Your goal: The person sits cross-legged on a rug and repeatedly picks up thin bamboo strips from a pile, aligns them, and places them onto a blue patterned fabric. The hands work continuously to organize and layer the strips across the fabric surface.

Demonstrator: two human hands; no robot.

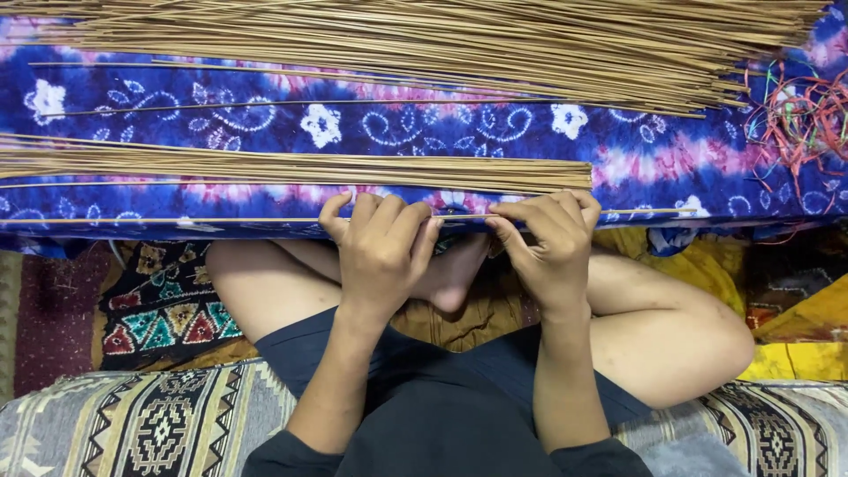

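Observation:
A single thin tan stick [221,220] lies level across the near edge of a blue and pink tie-dye cloth [265,124]. My left hand [382,247] and my right hand [549,243] both pinch this stick near its middle, fingers curled over it, a short gap between them. Just beyond the hands lies a tight bundle of thin sticks [291,168]. A larger loose spread of sticks [424,40] covers the far part of the cloth. My crossed bare legs are under the hands.
A tangle of red and green string [799,119] lies at the far right of the cloth. Patterned rugs [163,309] and a yellow cloth [795,327] cover the floor. A woven patterned cushion [150,420] is under me.

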